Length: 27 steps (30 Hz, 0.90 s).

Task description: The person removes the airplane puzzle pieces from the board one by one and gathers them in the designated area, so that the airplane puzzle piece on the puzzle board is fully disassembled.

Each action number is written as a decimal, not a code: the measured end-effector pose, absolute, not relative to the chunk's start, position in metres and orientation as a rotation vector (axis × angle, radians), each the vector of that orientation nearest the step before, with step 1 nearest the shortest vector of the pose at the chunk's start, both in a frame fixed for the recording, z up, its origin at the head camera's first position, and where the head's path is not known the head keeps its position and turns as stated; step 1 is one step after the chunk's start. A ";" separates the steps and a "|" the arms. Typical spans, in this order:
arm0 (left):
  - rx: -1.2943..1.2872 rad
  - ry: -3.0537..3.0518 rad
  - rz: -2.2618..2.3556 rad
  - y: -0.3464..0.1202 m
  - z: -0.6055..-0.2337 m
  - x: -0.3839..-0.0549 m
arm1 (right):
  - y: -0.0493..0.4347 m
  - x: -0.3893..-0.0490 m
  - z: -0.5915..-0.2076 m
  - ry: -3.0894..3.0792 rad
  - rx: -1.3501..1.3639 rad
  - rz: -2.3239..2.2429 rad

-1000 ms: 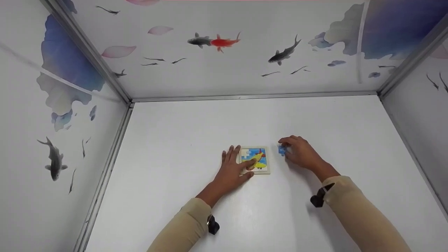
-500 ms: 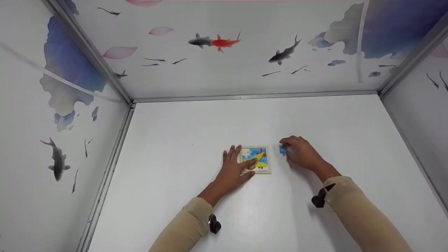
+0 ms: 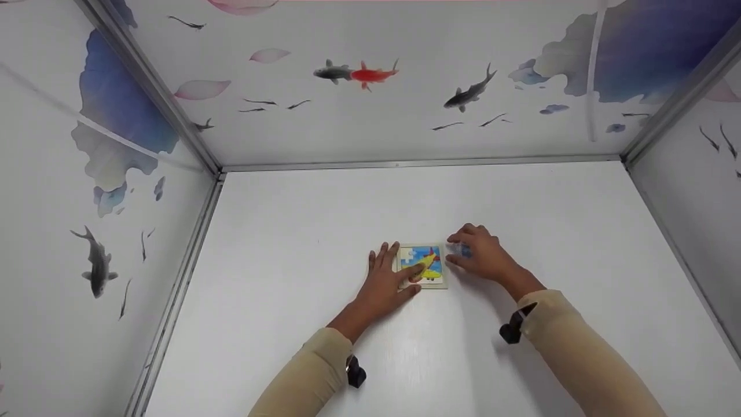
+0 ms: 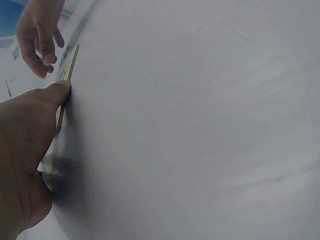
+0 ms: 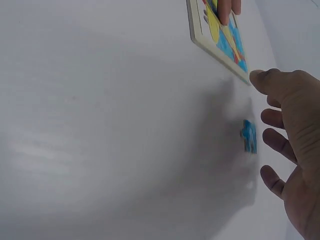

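A small square wooden jigsaw puzzle [image 3: 437,279] lies on the white table, its picture a yellow plane on blue. Bare board shows in its upper left corner. My left hand [image 3: 379,284] rests spread on it, index finger on the picture, thumb at the near edge and other fingertips along the left rim. Just right of the puzzle lies a loose blue jigsaw piece [image 5: 249,136]. Over that piece hovers my right hand [image 3: 483,255], fingers loosely bent; the right wrist view shows its fingertips [image 5: 272,117] apart from the piece, with the thumb near the puzzle's corner.
White panels printed with fish and leaves enclose the table [image 3: 278,231] at the back and sides, joined by metal rails [image 3: 324,166]. A black wrist camera [image 3: 356,373] hangs under the left sleeve, and another black camera [image 3: 510,331] under the right.
My right hand has shifted left toward the puzzle, its fingers and thumb now farther apart around the blue piece. The left hand stays in place on the puzzle. The head view has shifted slightly.
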State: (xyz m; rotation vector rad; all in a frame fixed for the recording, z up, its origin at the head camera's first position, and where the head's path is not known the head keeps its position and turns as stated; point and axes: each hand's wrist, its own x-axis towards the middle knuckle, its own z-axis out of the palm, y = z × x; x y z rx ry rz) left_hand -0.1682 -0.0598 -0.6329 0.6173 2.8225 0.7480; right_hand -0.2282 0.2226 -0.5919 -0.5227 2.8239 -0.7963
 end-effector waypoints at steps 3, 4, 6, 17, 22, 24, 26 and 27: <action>0.630 2.825 0.736 -0.061 -0.634 -0.169 | 0.207 -0.229 -0.591 2.807 -0.563 -0.776; 0.633 2.828 0.729 -0.061 -0.635 -0.169 | 0.202 -0.229 -0.591 2.798 -0.572 -0.770; 0.640 2.835 0.706 -0.061 -0.635 -0.169 | 0.192 -0.229 -0.591 2.781 -0.590 -0.752; 0.643 2.834 0.687 -0.059 -0.629 -0.168 | 0.165 -0.231 -0.589 2.740 -0.632 -0.717; 0.645 2.831 0.718 -0.060 -0.628 -0.167 | 0.161 -0.231 -0.586 2.742 -0.630 -0.699; 0.651 2.837 0.710 -0.060 -0.629 -0.167 | 0.159 -0.232 -0.585 2.741 -0.617 -0.689; 0.654 2.837 0.710 -0.061 -0.630 -0.167 | 0.157 -0.232 -0.584 2.738 -0.596 -0.684; 0.656 2.838 0.711 -0.061 -0.631 -0.168 | 0.156 -0.232 -0.584 2.737 -0.584 -0.684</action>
